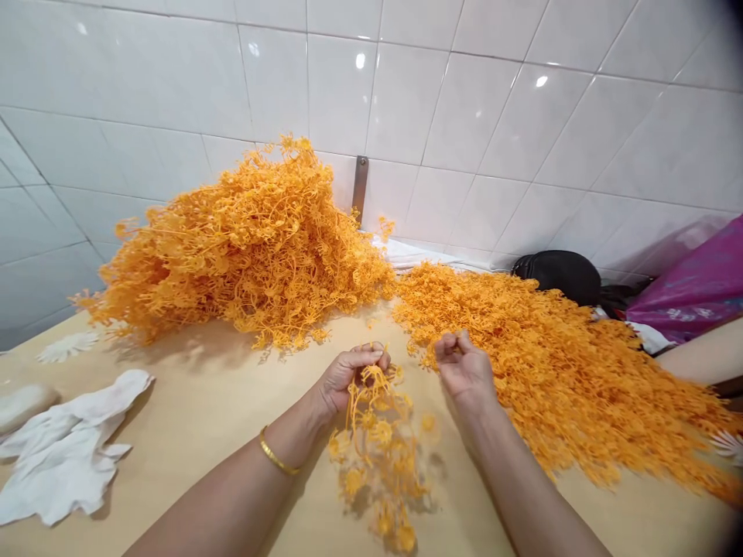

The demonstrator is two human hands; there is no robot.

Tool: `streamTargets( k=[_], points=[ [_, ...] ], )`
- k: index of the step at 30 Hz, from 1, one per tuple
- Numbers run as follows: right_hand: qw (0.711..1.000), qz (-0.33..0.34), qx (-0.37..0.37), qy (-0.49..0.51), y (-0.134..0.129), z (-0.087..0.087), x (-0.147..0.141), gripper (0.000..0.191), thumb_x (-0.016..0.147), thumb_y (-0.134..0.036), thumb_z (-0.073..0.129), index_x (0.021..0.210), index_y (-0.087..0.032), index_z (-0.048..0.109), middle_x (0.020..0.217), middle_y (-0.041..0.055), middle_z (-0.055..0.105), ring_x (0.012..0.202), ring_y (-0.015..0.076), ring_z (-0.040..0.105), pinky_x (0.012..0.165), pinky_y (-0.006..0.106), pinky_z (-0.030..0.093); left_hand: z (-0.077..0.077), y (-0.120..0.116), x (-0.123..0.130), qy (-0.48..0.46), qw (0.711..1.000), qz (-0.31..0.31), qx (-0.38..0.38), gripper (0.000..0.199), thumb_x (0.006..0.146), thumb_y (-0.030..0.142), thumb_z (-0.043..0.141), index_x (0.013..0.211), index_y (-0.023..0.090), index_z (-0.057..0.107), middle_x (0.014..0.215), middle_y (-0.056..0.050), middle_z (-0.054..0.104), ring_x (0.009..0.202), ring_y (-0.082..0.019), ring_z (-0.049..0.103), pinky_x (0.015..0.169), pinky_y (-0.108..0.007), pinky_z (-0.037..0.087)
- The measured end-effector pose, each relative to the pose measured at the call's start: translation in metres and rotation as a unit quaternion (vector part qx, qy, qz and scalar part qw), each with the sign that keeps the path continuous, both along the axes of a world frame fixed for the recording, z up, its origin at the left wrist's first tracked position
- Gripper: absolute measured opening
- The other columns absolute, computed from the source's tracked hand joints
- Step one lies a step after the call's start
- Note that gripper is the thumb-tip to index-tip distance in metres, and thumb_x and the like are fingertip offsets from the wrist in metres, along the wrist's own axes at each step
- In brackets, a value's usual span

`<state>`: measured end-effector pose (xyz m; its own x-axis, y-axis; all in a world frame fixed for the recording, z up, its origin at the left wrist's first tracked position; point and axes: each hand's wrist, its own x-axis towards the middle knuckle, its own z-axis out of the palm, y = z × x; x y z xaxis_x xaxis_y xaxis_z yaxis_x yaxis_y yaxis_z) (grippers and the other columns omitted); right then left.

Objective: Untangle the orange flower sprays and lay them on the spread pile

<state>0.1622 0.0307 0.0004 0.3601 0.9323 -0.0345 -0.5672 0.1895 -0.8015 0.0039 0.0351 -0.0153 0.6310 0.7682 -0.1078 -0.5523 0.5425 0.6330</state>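
Note:
My left hand, with a gold bangle on its wrist, is closed around the stem end of a loose orange plastic flower sprig. The sprig hangs down over the table, and its lower blooms are blurred. To its right, my right hand is palm up with the fingers curled in and the thumb against them. Whether a small piece sits between those fingertips I cannot make out. Behind my left hand rises a tall heap of orange flower sprigs. A flatter heap of small orange pieces spreads beside my right hand.
On the left of the table lie a crumpled white cloth, a rounded pale object and a white petalled piece. A black pouch and a magenta bag sit at the back right, against the tiled wall.

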Motion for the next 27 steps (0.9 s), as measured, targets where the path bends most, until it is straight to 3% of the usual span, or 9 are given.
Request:
streamTargets(
  k=[3,5,7,10,12,16,18,22,27],
  points=[
    [0.999,-0.025,-0.025,-0.024,0.001,0.004,0.012,0.010,0.068,-0.021,0.057,0.072,-0.021,0.048,0.048,-0.0073,0.050,0.042,0.0067,0.049,0.044,0.019,0.045,0.000,0.000,0.001,0.039,0.999,0.026,-0.008,0.014,0.059,0.019,0.066,0.062,0.011,0.055,0.047,0.002,0.048,0.042,-0.006,0.046,0.043,-0.017,0.036],
    [0.996,-0.008,-0.040,-0.081,-0.002,0.004,0.010,0.024,0.065,-0.021,0.058,0.088,-0.023,0.051,0.052,-0.0060,0.054,0.043,0.0085,0.050,0.044,0.021,0.044,-0.002,0.003,0.003,0.047,0.997,0.055,-0.022,0.012,0.062,0.018,0.063,0.062,0.012,0.053,0.046,0.002,0.048,0.041,-0.006,0.047,0.045,-0.018,0.039],
    [0.990,0.032,-0.042,-0.133,-0.006,0.004,0.005,0.032,0.062,-0.024,0.060,0.093,-0.021,0.053,0.057,-0.0042,0.055,0.044,0.0083,0.050,0.046,0.022,0.042,-0.003,0.007,0.004,0.062,0.995,0.070,-0.026,0.011,0.065,0.018,0.061,0.062,0.012,0.052,0.046,0.001,0.050,0.042,-0.007,0.049,0.046,-0.019,0.040],
    [0.970,0.121,-0.012,-0.210,-0.012,0.006,-0.001,0.027,0.063,-0.032,0.062,0.086,-0.018,0.059,0.062,-0.0024,0.053,0.049,0.0083,0.048,0.053,0.025,0.042,-0.005,0.009,0.004,0.082,0.994,0.068,-0.015,0.013,0.067,0.020,0.060,0.062,0.012,0.051,0.047,0.000,0.052,0.043,-0.009,0.051,0.044,-0.019,0.039],
    [0.942,0.161,0.016,-0.293,-0.015,0.006,-0.005,0.028,0.063,-0.034,0.063,0.087,-0.018,0.060,0.063,-0.0023,0.052,0.053,0.0094,0.047,0.055,0.025,0.040,-0.006,0.009,0.005,0.090,0.993,0.071,-0.005,0.015,0.066,0.021,0.061,0.060,0.013,0.049,0.047,0.001,0.051,0.042,-0.008,0.050,0.042,-0.018,0.038],
    [0.882,0.161,0.057,-0.439,-0.016,0.004,-0.012,0.019,0.064,-0.031,0.063,0.079,-0.019,0.063,0.068,0.0001,0.055,0.061,0.0122,0.047,0.056,0.024,0.036,-0.006,0.007,0.008,0.110,0.991,0.068,0.039,0.020,0.065,0.024,0.062,0.058,0.013,0.047,0.043,0.003,0.047,0.035,-0.005,0.042,0.035,-0.015,0.028],
    [0.881,0.151,0.057,-0.445,-0.014,0.000,-0.013,0.013,0.069,-0.031,0.059,0.067,-0.018,0.062,0.063,-0.0004,0.054,0.059,0.0122,0.046,0.056,0.024,0.034,-0.005,0.005,0.008,0.127,0.988,0.041,0.075,0.023,0.065,0.028,0.062,0.058,0.014,0.045,0.041,0.005,0.043,0.033,-0.003,0.036,0.033,-0.015,0.021],
    [0.909,0.149,0.036,-0.387,-0.009,-0.009,-0.011,0.019,0.072,-0.033,0.055,0.060,-0.018,0.054,0.054,-0.0035,0.047,0.052,0.0100,0.040,0.052,0.023,0.032,-0.003,-0.001,0.009,0.187,0.972,0.004,0.140,0.023,0.063,0.030,0.064,0.064,0.015,0.047,0.040,0.007,0.039,0.032,-0.003,0.031,0.033,-0.016,0.019],
    [0.889,0.118,0.046,-0.439,-0.009,-0.018,-0.012,0.023,0.073,-0.034,0.054,0.058,-0.017,0.051,0.055,-0.0035,0.046,0.054,0.0103,0.040,0.052,0.023,0.031,-0.002,-0.003,0.012,0.214,0.964,0.023,0.156,0.022,0.062,0.029,0.064,0.063,0.015,0.048,0.039,0.007,0.039,0.031,-0.004,0.031,0.033,-0.017,0.019]
  ],
)
